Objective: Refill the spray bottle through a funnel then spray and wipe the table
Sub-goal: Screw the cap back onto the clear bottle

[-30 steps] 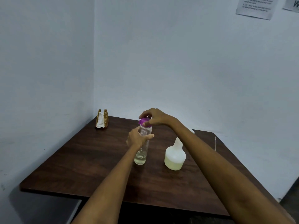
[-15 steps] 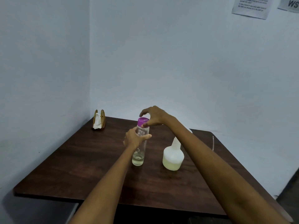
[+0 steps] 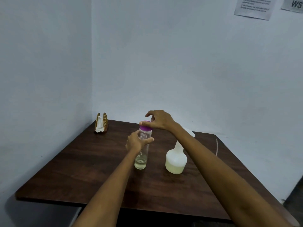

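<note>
A clear glass bottle (image 3: 142, 156) with a little yellowish liquid at its bottom stands upright near the middle of the dark wooden table (image 3: 82, 169). My left hand (image 3: 136, 141) is wrapped around its upper body. My right hand (image 3: 159, 120) pinches its purple cap (image 3: 145, 126) from above with thumb and fingers. To the right stands a white translucent spray bottle (image 3: 175, 158) without its head, partly filled with pale yellow liquid. A white funnel (image 3: 191, 132) sits in its neck, mostly hidden behind my right forearm.
A wooden napkin holder with a white tissue (image 3: 101, 123) stands in the far left corner of the table. A thin tube (image 3: 216, 146) lies near the right edge. White walls close in on the left and behind, and paper notices (image 3: 253, 7) hang at upper right.
Both hands stay on the clear bottle. My right hand's fingers have shifted around the purple cap, and the head view has drifted slightly.
</note>
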A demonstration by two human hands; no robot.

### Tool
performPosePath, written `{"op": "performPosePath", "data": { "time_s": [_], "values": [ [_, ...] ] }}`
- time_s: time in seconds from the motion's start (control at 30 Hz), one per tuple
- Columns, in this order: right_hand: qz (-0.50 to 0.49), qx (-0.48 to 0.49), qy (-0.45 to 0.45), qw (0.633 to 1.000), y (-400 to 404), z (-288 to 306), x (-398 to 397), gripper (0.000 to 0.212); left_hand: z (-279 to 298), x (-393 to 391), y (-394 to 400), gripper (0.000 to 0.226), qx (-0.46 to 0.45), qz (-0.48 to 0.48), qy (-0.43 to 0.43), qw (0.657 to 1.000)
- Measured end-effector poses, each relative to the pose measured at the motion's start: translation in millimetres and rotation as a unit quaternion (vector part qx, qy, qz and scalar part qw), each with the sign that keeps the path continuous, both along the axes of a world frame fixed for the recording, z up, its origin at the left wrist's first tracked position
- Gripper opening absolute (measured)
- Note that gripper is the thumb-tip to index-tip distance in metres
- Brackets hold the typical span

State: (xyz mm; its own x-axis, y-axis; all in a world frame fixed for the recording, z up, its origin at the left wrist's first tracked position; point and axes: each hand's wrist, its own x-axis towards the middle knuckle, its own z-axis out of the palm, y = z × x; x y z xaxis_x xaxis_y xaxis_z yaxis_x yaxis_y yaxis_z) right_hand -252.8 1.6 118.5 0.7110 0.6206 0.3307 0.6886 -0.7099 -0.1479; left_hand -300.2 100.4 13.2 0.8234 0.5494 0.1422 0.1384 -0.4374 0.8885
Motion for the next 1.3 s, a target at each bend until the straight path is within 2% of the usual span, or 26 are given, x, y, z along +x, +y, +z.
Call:
{"op": "performPosePath", "data": {
  "time_s": [0.13, 0.27, 0.33, 0.43, 0.53, 0.73, 0.87, 1.07, 1.3],
  "values": [
    [-0.003, -0.030, -0.005, 1.000, 2, 1, 2, 0.053, -1, 0, 0, 0.053, -0.003, -0.003, -0.003, 1.000],
    [-0.027, 0.017, -0.039, 0.999, 5, -2, 0, 0.057, -1, 0, 0, 0.054, -0.006, -0.005, -0.010, 1.000],
    [0.001, 0.025, -0.012, 1.000, 5, 3, -3, 0.053, -1, 0, 0, 0.054, -0.006, -0.005, -0.010, 1.000],
    [0.047, -0.029, 0.053, 0.997, 7, 9, -5, 0.041, -2, 0, 1, 0.056, -0.008, -0.008, -0.006, 1.000],
    [0.049, -0.027, 0.073, 0.996, 13, 9, -6, 0.034, -1, 0, 1, 0.054, -0.006, -0.010, -0.004, 1.000],
    [0.020, -0.067, 0.041, 0.997, 24, 7, -6, 0.040, -3, -1, 2, 0.054, 0.006, -0.019, -0.021, 1.000],
    [0.006, -0.088, 0.060, 0.994, 25, 10, -5, 0.044, -3, -3, 1, 0.054, 0.011, -0.019, -0.025, 0.999],
    [-0.007, -0.050, 0.100, 0.994, 15, 1, 0, 0.048, -1, -3, -3, 0.046, 0.003, 0.005, -0.013, 1.000],
    [-0.056, -0.039, 0.070, 0.995, 21, -8, 0, 0.043, -2, -6, -8, 0.046, 0.015, 0.035, -0.029, 0.999]
  ]
}}
